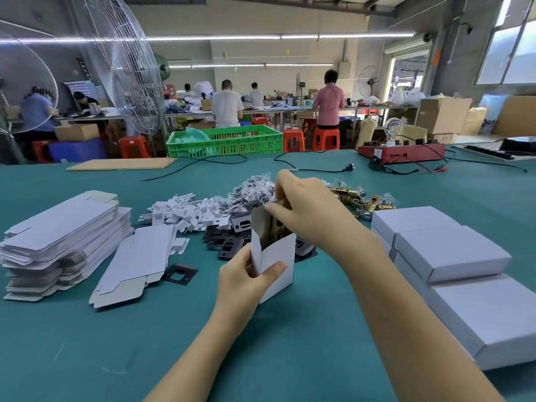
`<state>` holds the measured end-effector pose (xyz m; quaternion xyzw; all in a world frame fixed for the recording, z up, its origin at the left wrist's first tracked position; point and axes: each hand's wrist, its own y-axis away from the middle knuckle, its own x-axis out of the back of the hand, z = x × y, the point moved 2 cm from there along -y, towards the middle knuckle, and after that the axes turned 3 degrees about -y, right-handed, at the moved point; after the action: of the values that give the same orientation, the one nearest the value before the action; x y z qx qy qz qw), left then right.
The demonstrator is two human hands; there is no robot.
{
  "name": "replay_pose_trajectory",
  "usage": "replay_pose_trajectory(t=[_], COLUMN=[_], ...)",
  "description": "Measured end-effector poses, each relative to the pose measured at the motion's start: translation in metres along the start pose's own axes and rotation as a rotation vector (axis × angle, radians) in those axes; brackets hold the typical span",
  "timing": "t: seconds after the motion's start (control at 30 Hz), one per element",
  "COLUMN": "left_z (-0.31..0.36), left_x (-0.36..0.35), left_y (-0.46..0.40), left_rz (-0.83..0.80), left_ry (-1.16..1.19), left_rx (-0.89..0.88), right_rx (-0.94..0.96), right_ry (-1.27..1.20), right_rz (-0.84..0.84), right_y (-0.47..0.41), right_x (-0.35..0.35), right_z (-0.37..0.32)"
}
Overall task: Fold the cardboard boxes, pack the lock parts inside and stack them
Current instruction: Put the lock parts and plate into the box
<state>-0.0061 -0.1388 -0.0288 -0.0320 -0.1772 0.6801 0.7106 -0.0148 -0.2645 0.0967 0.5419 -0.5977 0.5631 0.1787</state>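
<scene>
My left hand (246,281) grips a small white cardboard box (278,258) that stands upright on the green table with its top open. My right hand (304,211) is over the opening, fingers pinched on a lock part that sits partly inside the box; what exactly the fingers hold is partly hidden. Behind the box lie black metal plates (229,239), white cardboard inserts (185,211), bagged screws (255,185) and brass latches (356,198). Flat unfolded boxes (63,236) are stacked at the left. Closed white boxes (452,253) are stacked at the right.
One loose black plate (180,273) lies beside a flat box blank (136,262). A green crate (226,140), a red test unit with a bulb (401,150) and black cables (316,169) sit at the table's far side. People work at benches beyond.
</scene>
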Motion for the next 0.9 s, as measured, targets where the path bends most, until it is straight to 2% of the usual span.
replay_pose_trajectory(t=[0.13,0.47,0.73,0.9], left_z=[-0.001,-0.002,-0.003,-0.004], left_x=[0.002,0.002,0.003,0.003], left_y=[0.0,-0.001,-0.002,-0.003], left_rz=[0.0,0.02,0.034,0.018], left_ry=[0.0,0.054,0.109,0.105], left_rx=[0.011,-0.007,0.028,0.02], right_rx=[-0.023,-0.074,-0.316,-0.436], right_ry=[0.067,-0.079,-0.053,-0.077], right_rz=[-0.1,-0.051,-0.011,-0.045], right_y=[0.0,0.002,0.01,0.01], right_x=[-0.005,0.011,0.031,0.013], right_z=[0.005,0.014,0.063,0.088])
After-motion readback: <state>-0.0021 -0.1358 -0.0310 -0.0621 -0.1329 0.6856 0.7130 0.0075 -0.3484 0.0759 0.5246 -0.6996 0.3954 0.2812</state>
